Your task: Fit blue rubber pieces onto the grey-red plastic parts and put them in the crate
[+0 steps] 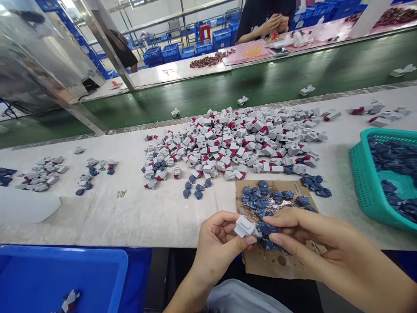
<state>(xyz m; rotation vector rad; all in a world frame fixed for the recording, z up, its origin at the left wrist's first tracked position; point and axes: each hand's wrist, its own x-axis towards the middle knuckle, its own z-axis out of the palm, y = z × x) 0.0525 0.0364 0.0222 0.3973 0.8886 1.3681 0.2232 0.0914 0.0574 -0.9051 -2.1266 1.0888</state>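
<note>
Between the thumb and fingers of my left hand (219, 243) is a light grey blocky plastic part (245, 227). My right hand (302, 239) pinches a dark blue plastic piece (267, 229) against the right end of that grey part. Whether the two are joined I cannot tell. Below and behind my hands lies a brown cardboard sheet (276, 266) with wet, shiny patches. Several loose dark blue pieces (256, 198) rest on it. Beyond the cardboard spreads a large heap of light grey parts (224, 143), many with dark red pieces attached.
A green basket (365, 182) of dark blue pieces stands at right. A blue tray (97, 269) sits at lower left. Smaller grey clusters (45, 174) lie left. Behind the table runs a green conveyor belt (208, 98) carrying several grey parts. Across it, a person's hands (275, 24) work.
</note>
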